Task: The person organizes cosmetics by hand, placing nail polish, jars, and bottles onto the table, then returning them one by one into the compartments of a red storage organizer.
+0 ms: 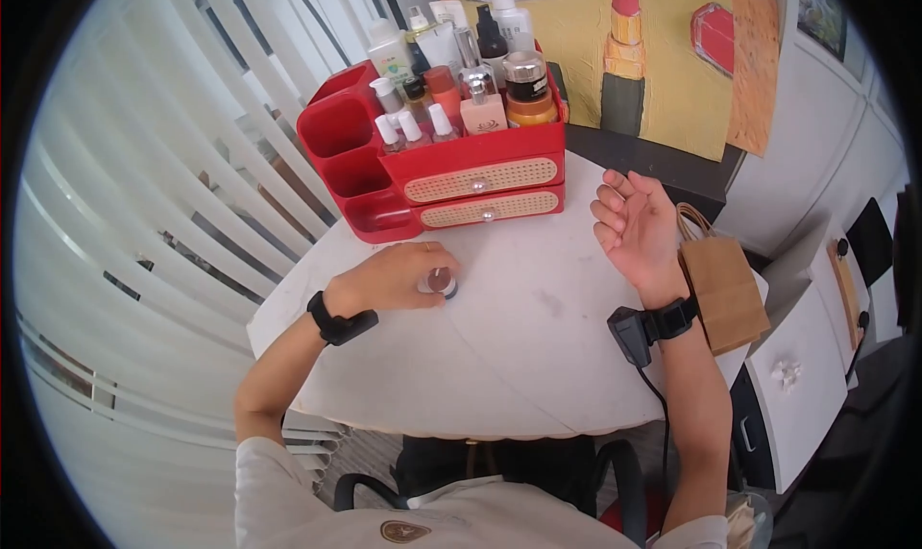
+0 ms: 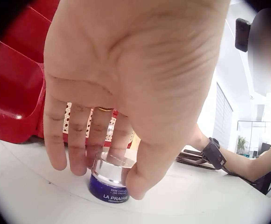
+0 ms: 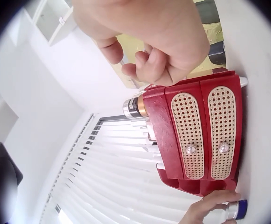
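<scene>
A cream jar [image 1: 441, 282] with a shiny silver lid and dark blue base stands on the white marbled table [image 1: 538, 357]. My left hand [image 1: 389, 272] reaches over it from the left, and in the left wrist view the thumb and index finger grip the jar [image 2: 108, 181] from both sides. "LA PRAIRIE" is printed on its base. My right hand [image 1: 639, 227] is raised at the table's right side, palm up, with loosely bent fingers and nothing in it. Behind the jar stands a red organizer [image 1: 499, 146] with two woven-front drawers, both closed.
Bottles, jars and tubes crowd the organizer's top, including a white-capped bottle [image 1: 388, 51] and a black-lidded jar [image 1: 526, 76]. A brown paper bag [image 1: 725, 294] sits at the right edge. Vertical blinds [image 1: 163, 184] hang at the left; a lipstick painting [image 1: 677, 78] stands behind.
</scene>
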A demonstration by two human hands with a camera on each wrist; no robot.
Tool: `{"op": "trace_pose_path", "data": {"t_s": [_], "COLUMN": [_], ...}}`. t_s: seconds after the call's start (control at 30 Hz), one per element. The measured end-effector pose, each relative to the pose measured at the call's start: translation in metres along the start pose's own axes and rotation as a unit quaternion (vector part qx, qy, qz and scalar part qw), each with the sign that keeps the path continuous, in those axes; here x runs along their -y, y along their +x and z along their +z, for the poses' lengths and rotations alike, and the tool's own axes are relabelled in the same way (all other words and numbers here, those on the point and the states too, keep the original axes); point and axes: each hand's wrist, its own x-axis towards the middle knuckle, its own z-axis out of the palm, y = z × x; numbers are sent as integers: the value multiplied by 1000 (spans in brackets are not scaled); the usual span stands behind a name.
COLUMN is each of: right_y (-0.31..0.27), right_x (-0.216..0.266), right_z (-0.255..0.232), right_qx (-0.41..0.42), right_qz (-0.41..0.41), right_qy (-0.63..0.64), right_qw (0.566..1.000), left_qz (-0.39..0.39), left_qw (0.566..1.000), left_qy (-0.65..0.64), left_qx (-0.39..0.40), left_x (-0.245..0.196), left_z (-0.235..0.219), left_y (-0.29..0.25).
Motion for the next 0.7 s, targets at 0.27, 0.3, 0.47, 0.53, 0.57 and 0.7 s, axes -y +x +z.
{"op": "trace_pose_path", "data": {"t_s": [0.27, 0.3, 0.47, 0.53, 0.57, 0.7], "right_y": [2, 1, 0, -1, -1, -1], "right_x": [-2, -2, -3, -3, -2, -2], "right_z": [1, 1, 5, 6, 4, 5], "right_qx": [-4, -7, -11, -11, -10, -10], "right_qz": [19, 19, 28, 28, 33, 25], "right_qy": [-15, -17, -26, -39, -39, -40], "right_qw": [1000, 1000, 999, 999, 999, 999], "left_qz": [-22, -35, -116, -170, -175, -228], "left_qw": [999, 999, 991, 983, 982, 972], "left_qy": [11, 14, 25, 11, 9, -3], "left_qx": [-43, -38, -63, -67, -68, -56], "left_x": [9, 14, 43, 52, 55, 68], "left_z": [-2, -5, -17, -18, -20, -17], "left_y": [-17, -25, -74, -92, -103, -133]}}
